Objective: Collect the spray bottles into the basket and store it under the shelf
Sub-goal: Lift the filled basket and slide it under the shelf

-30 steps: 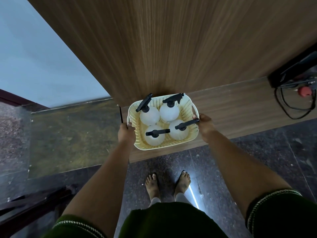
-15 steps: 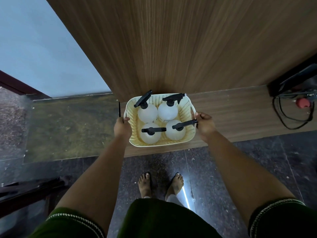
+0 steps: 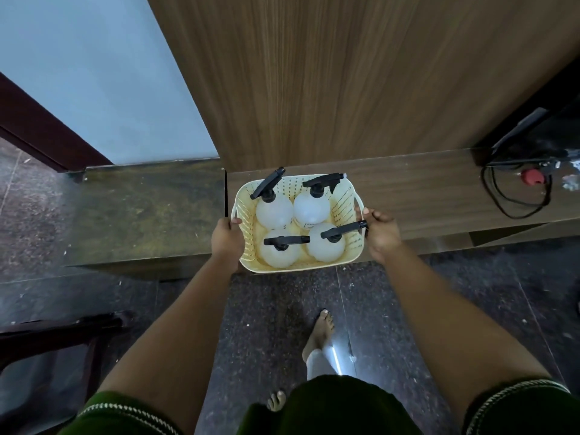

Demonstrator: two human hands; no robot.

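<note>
A cream perforated basket (image 3: 343,202) holds several white spray bottles (image 3: 273,211) with black trigger heads, standing upright. My left hand (image 3: 226,237) grips the basket's left rim. On the right side, my right hand (image 3: 380,231) holds the handle, beside one bottle's black nozzle. The basket hovers over the front edge of a low wooden ledge (image 3: 417,196), just in front of a tall wood-grain panel (image 3: 345,76).
A stone ledge (image 3: 141,215) adjoins the wooden one on the left, below a pale wall. Black cables and a red plug (image 3: 532,176) lie at the right end. A dark chair frame (image 3: 56,334) stands lower left. My bare feet are on dark tiled floor.
The basket has sunk lower and nearer the ledge while I stepped, one foot now ahead of the other. Both hands keep their grip on it.
</note>
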